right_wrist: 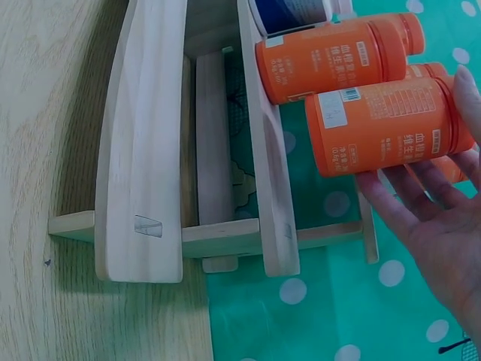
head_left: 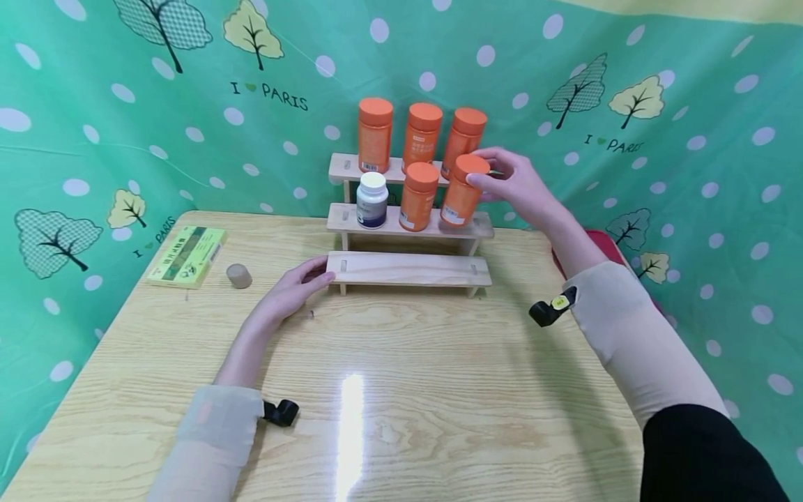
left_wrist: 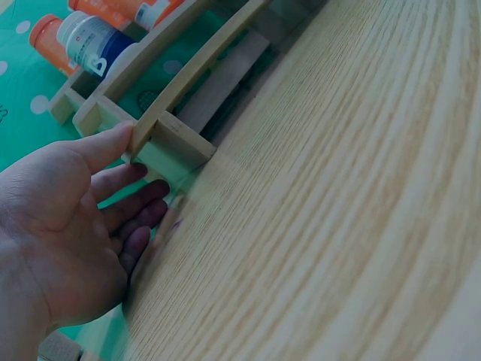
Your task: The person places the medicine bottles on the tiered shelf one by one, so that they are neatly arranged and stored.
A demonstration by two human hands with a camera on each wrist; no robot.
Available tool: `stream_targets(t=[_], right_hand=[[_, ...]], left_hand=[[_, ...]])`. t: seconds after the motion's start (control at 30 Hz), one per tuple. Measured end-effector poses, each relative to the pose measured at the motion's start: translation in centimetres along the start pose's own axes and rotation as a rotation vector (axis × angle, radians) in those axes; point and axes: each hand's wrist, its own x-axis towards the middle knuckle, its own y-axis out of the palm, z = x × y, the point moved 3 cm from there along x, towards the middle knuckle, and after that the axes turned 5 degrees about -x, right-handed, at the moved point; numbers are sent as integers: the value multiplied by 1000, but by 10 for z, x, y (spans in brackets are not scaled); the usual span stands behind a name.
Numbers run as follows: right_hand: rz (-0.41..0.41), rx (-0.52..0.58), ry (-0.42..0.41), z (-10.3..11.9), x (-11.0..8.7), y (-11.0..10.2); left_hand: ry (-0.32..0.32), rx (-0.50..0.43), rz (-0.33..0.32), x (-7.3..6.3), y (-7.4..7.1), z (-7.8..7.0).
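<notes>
My right hand (head_left: 514, 183) holds an orange bottle (head_left: 463, 195) near its cap, thumb on one side and fingers on the other. In the right wrist view a small gap shows between the base of this bottle (right_wrist: 383, 124) and the middle shelf (right_wrist: 272, 180). Left of it on that shelf stand another orange bottle (head_left: 418, 199) and a white-capped bottle (head_left: 372, 202) with a dark label. Several more orange bottles (head_left: 375, 136) occupy the top shelf. My left hand (head_left: 290, 291) grips the left end of the wooden rack (head_left: 408, 268) at its lowest shelf, thumb on the corner.
A green and yellow box (head_left: 188, 256) lies at the left of the table (head_left: 401, 335), beside a small grey-brown round piece (head_left: 239, 275). Some red object (head_left: 605, 244) is partly hidden behind my right forearm. Green printed cloth (head_left: 301, 42) hangs behind the rack.
</notes>
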Motion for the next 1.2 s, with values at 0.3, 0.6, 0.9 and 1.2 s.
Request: stream_targets(t=[0.3,0.6,0.9,1.2], right_hand=[[6,-20,21,-10,2,4],[20,-40,66,-22,2,8],[12,-24,66,-25,2,9],[-5,-3,66,-27,1,12]], left_hand=[[-8,15,-6,0,0,1],[-6,12,-2,0,0,0],[-16,8,-3,-1,1,-1],[-7,5,-4,0,1,-1]])
